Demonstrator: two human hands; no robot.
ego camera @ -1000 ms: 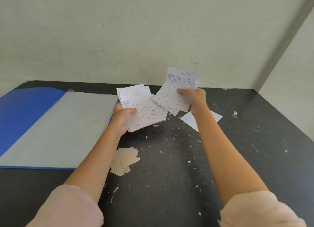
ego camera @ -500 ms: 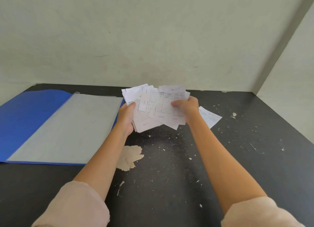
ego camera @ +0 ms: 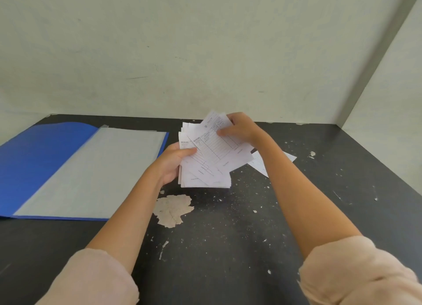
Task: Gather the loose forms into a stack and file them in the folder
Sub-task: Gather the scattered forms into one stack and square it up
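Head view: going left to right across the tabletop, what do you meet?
Open blue folder → left hand → bundle of forms held by both hands → right hand → loose form lying on the table.

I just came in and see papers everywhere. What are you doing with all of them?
A person is gathering loose printed forms. The left hand grips an untidy bundle of forms by its left edge, and the right hand holds the top sheet at its far end, above the black table. One more form lies on the table, partly hidden by the right arm. The blue folder lies open to the left, with no forms in it yet.
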